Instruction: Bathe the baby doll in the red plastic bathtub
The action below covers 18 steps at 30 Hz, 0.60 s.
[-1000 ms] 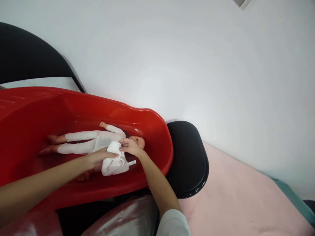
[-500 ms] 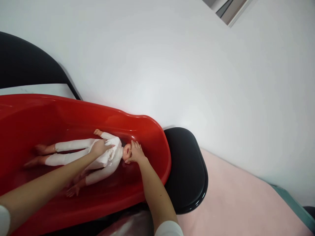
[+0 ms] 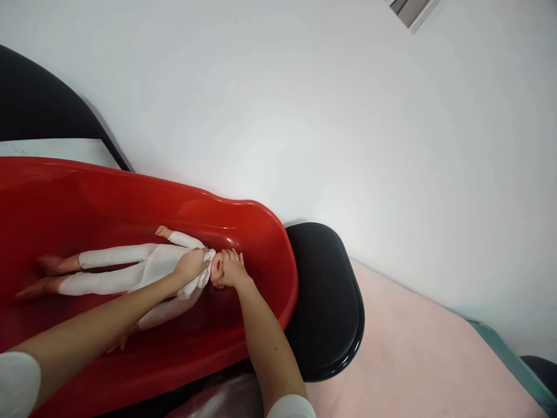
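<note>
A doll in a white suit (image 3: 126, 270) lies on its back inside a red plastic baby tub (image 3: 256, 220), its head toward the right end. My left hand (image 3: 190, 265) presses a small white cloth (image 3: 201, 277) against the doll's chest and neck. My right hand (image 3: 230, 270) cups the doll's head, covering most of it. The doll's bare feet point left.
A black rounded stool or seat (image 3: 326, 302) stands under the tub's right end. A pink bedcover (image 3: 413, 360) fills the lower right. A white wall (image 3: 304, 104) lies behind. A dark curved object (image 3: 39, 110) sits at the upper left.
The white cloth was bunched over the doll's side; my left hand has since carried it up to the neck. My right hand has shifted from the chest onto the doll's head.
</note>
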Motion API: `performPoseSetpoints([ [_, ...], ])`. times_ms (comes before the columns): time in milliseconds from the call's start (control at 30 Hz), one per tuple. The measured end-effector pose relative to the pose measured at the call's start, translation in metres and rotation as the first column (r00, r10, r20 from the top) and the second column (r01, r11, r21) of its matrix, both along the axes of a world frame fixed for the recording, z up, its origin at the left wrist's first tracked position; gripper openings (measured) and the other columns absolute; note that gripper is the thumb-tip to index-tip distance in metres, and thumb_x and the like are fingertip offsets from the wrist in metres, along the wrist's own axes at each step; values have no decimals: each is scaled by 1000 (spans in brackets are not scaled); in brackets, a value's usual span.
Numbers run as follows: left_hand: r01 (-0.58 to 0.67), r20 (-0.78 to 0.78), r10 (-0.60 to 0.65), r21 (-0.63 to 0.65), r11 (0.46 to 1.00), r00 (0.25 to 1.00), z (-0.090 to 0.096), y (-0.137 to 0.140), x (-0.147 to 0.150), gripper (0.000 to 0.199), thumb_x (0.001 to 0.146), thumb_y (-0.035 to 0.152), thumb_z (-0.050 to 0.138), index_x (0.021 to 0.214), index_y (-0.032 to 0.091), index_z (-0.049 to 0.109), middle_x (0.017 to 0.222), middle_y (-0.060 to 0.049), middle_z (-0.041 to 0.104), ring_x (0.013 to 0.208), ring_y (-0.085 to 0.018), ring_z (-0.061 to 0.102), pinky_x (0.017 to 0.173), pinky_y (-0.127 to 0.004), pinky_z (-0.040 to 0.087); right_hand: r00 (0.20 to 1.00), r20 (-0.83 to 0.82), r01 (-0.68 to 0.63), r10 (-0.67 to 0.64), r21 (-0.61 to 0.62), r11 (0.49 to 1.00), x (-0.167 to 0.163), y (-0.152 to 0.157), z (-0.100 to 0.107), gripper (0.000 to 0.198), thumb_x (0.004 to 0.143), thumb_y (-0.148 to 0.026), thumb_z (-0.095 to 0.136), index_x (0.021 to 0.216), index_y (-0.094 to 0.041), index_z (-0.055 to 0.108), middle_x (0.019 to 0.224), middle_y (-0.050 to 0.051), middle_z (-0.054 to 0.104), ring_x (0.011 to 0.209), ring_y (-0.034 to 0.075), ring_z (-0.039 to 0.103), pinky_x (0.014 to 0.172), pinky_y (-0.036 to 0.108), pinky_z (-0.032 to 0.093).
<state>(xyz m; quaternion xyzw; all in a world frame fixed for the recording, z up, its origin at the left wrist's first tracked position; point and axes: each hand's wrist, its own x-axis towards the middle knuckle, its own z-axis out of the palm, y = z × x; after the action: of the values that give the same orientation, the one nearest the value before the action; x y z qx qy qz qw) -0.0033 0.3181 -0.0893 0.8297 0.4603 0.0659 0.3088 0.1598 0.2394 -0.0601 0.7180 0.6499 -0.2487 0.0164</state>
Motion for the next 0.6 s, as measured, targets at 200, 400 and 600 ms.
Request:
performPoseSetpoints([
  [200, 128, -22, -128, -9, 992, 992, 2, -15, -14, 31, 95, 23, 58, 122, 13, 72, 122, -18, 78, 120, -33, 72, 97, -34, 50, 1000, 17, -2, 3, -15, 1000, -1, 2, 0, 129, 70, -28, 90, 175, -8, 17, 180, 20, 23, 171, 33, 6, 139, 52, 1],
  [400, 209, -17, -211, -81, 974, 977, -12, -25, -17, 33, 93, 29, 55, 116, 15, 73, 119, -15, 80, 112, -32, 75, 93, -33, 51, 1000, 25, 7, -6, -14, 1000, -2, 2, 2, 129, 69, -26, 88, 175, -7, 17, 179, 23, 24, 170, 35, 10, 139, 53, 5],
  [600, 223, 70, -212, -228, 948, 975, -21, -4, -26, 19, 76, 33, 65, 85, 18, 73, 86, -6, 79, 93, -32, 75, 78, -30, 49, 999, 25, 23, -22, -31, 999, -2, 2, 4, 132, 70, -32, 92, 175, -6, 16, 180, 23, 21, 170, 34, 11, 139, 51, 3],
])
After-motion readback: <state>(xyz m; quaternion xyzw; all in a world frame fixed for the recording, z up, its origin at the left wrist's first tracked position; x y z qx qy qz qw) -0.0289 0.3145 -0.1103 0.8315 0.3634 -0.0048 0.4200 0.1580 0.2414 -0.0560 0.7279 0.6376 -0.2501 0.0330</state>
